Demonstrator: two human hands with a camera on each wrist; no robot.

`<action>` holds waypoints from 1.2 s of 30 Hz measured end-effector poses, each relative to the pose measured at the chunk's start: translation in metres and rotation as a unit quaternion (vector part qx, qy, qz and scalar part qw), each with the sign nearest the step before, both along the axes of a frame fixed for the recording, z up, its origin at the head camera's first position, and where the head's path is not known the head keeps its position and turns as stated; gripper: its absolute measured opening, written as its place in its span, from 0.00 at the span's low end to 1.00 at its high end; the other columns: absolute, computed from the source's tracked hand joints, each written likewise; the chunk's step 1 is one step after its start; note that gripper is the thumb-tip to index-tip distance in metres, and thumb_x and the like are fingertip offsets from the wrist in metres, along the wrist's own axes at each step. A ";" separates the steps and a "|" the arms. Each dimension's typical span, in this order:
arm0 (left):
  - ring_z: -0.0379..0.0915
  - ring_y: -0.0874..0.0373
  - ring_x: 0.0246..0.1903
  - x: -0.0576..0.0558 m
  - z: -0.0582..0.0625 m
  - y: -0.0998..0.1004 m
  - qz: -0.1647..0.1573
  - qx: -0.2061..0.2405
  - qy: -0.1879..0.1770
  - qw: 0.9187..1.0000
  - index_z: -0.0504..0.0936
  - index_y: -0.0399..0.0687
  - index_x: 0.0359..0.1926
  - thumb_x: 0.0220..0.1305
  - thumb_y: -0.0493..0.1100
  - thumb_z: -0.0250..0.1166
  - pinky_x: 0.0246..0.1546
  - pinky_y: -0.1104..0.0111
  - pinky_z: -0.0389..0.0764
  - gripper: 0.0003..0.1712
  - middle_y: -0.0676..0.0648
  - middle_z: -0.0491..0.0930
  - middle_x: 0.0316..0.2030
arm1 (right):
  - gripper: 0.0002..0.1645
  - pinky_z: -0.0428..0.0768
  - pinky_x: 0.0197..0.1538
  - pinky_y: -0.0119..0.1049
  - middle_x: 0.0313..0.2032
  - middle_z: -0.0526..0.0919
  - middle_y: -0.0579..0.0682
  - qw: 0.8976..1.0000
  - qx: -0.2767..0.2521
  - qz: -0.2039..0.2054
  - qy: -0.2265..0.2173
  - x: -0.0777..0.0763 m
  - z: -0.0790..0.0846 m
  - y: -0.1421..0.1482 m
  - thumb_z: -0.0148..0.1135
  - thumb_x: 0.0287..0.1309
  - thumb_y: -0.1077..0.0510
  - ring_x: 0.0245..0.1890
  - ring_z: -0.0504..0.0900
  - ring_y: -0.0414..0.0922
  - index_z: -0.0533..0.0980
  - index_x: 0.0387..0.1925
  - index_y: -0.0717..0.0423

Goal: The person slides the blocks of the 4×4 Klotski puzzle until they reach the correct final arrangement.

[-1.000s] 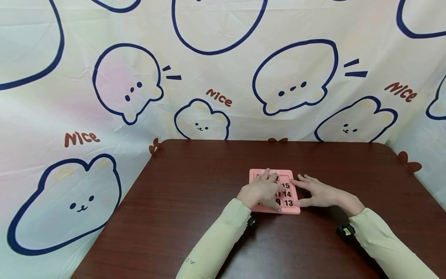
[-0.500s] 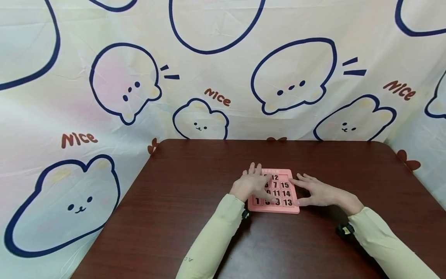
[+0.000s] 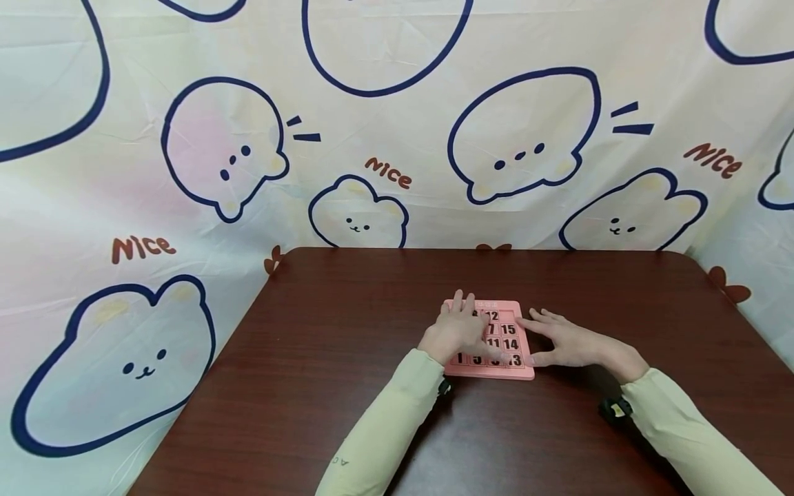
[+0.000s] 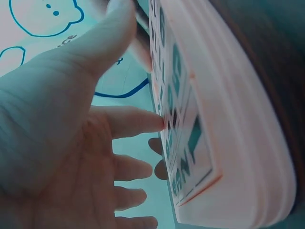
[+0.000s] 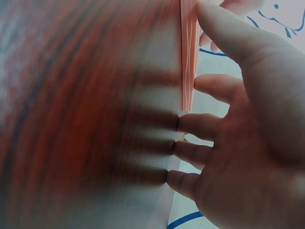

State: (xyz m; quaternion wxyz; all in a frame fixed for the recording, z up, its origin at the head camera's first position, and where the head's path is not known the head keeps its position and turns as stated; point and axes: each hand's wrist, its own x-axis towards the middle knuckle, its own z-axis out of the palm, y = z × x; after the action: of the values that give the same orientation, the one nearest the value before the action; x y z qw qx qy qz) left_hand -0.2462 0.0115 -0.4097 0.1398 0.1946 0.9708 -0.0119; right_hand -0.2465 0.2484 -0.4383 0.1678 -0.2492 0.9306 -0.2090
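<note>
A pink number slide puzzle (image 3: 524, 372) lies flat on the table, its tiles marked with black numbers. An unfilled slot shows at its upper right corner, beside the 12 tile. Over the puzzle's left side is my left hand (image 3: 455, 334), fingers spread; in the left wrist view its index fingertip meets the tile face, and it covers several left tiles. At the right edge lies my right hand (image 3: 567, 343), with thumb and index finger touching the pink frame (image 5: 188, 62). Its other fingertips rest on the tabletop in the right wrist view.
The dark brown wooden table (image 3: 329, 331) extends around the puzzle on every side. A pale cloth (image 3: 428, 124) printed with cartoon bears hangs behind it and at the sides. Dark wrist devices (image 3: 615, 409) sit by the sleeves.
My left hand drew left off the middle tiles, uncovering several numbers, then shifted slightly back right over the puzzle. My right hand has stayed at the right edge.
</note>
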 end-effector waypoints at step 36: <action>0.28 0.45 0.78 0.000 0.010 -0.027 0.051 0.054 -0.048 0.996 0.53 0.65 0.77 0.47 0.77 0.65 0.75 0.47 0.49 0.60 0.44 0.40 0.79 | 0.56 0.52 0.65 0.75 0.75 0.48 0.70 1.000 0.007 -0.013 -0.008 0.004 0.004 -0.004 0.65 0.52 0.30 0.74 0.43 0.72 0.58 0.74 0.51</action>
State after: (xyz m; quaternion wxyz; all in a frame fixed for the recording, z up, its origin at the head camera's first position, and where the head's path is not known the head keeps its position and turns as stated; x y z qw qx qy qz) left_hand -0.2459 -0.0156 -0.4001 0.1760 0.1528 0.9708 0.0569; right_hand -0.2426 0.2446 -0.4346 0.1738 -0.2341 0.9339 -0.2068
